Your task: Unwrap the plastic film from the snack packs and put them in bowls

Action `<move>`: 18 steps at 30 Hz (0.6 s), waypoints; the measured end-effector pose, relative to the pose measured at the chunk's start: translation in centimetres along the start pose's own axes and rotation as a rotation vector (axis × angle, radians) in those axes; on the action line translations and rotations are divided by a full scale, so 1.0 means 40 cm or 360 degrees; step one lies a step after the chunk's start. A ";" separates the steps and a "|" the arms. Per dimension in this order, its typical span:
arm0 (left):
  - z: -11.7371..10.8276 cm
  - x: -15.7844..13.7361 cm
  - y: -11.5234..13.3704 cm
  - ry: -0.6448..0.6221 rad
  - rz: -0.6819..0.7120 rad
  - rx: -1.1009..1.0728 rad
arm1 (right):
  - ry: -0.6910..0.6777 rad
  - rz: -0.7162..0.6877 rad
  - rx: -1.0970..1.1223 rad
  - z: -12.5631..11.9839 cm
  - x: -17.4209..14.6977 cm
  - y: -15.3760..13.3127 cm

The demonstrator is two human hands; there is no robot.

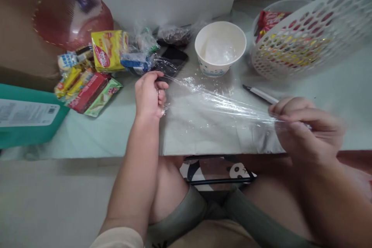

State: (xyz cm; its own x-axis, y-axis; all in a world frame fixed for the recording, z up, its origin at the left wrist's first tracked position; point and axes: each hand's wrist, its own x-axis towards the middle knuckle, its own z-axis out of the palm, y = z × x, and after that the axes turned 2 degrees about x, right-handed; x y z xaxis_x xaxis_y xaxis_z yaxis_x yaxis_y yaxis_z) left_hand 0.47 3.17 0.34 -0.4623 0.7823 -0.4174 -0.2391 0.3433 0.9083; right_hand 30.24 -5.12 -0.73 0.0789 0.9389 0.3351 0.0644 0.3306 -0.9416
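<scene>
A sheet of clear plastic film (223, 104) is stretched over the table between my two hands. My left hand (149, 95) is closed on its left end, fingers curled in. The right end is pinched in my right hand (308, 128), thumb against fingers. Just beyond the film stands a white paper bowl (220, 48), upright, with something pale or translucent inside that I cannot make out. A pen (258, 93) lies behind my right hand, its far tip dark. Near my left fingers is a flat black object (174, 60), partly under clear wrapping.
Several packaged snacks (106, 50) are piled at the left, by a red round container (72, 15) and a teal box (29, 135). At the right, a white perforated basket (328, 19) leans before a clear tub of colourful packets (270, 21). The table's front edge is above my lap.
</scene>
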 end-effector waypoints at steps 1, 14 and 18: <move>-0.002 0.002 -0.001 -0.0005 -0.0002 0.0001 | 0.0022 -0.0070 0.0065 0.008 0.003 0.001; -0.067 -0.039 -0.030 0.0005 0.0703 0.0212 | 0.0490 -0.0179 0.0250 0.079 -0.002 -0.006; -0.117 -0.126 -0.060 -0.0116 0.1352 0.0734 | 0.0528 -0.0231 0.0310 0.100 -0.005 -0.017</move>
State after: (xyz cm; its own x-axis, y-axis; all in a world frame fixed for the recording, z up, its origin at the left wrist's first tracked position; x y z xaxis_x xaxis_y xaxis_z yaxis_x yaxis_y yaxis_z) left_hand -0.62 -4.01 0.11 -0.2689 0.8884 0.3721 0.5158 -0.1934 0.8346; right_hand 26.20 -5.15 -0.31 0.4013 0.8100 0.4276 -0.0890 0.4992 -0.8619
